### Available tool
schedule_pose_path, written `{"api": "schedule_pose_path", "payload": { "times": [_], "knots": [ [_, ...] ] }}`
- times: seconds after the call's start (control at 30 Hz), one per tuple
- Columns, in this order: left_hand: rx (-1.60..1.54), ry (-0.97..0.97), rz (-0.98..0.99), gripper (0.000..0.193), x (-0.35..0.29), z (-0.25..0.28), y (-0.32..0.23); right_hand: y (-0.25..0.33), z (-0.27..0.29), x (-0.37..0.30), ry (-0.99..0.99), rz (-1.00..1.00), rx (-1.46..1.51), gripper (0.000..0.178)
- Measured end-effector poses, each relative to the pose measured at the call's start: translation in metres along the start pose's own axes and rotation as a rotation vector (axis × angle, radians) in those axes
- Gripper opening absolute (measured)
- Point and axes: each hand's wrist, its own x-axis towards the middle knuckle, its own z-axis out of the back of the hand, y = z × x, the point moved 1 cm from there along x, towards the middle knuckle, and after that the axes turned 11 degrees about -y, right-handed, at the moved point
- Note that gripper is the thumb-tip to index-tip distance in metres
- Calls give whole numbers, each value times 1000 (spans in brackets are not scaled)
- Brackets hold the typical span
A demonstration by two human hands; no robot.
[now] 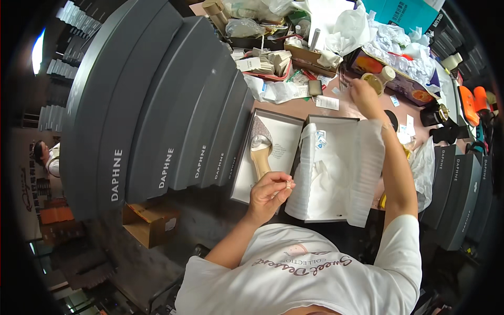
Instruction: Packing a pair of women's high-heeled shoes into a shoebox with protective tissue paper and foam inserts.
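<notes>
My left hand (269, 196) is closed in a pinch around a small pale piece (288, 185), too small to name. It hovers over the near end of a shoe (260, 147) with a glittery upper and tan insole, which lies in the grey box lid (278, 126). Out across the table, my right hand (366, 95) has its fingers bent together beside a round open jar (373, 82). What those fingertips grip, if anything, is hidden. Between my arms lies an open shoe box (344, 218) lined with white foam sheet (370, 173), with crumpled tissue and a small packet (321, 139) inside.
Tall stacks of dark grey shoe boxes (173, 115) rise at my left; more boxes (457, 194) stand at right. Cards in a red tray (270, 65), a carton of crumpled paper (404, 52) and a black jar (434, 113) crowd the table's back. An empty cardboard box (149, 223) sits lower left.
</notes>
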Motion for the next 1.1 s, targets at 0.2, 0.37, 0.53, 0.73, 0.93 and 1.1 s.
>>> {"api": "schedule_pose_path", "payload": {
  "times": [0.2, 0.37, 0.53, 0.73, 0.93, 1.1],
  "knots": [
    [223, 42, -140, 16, -21, 11, -9, 180, 137, -85, 105, -239, 668, 24],
    [141, 21, -53, 17, -43, 11, -18, 243, 108, -182, 261, -354, 856, 32],
    [175, 64, -65, 16, -64, 21, -22, 263, 103, -207, 226, -298, 753, 31],
    [133, 96, -134, 17, -77, 25, -24, 271, 103, -216, 243, -218, 743, 29],
    [159, 153, -169, 20, -80, 31, -22, 267, 100, -224, 254, -204, 787, 28],
    [109, 157, -92, 18, -81, 29, -25, 268, 106, -223, 260, -193, 714, 28]
  ]
}}
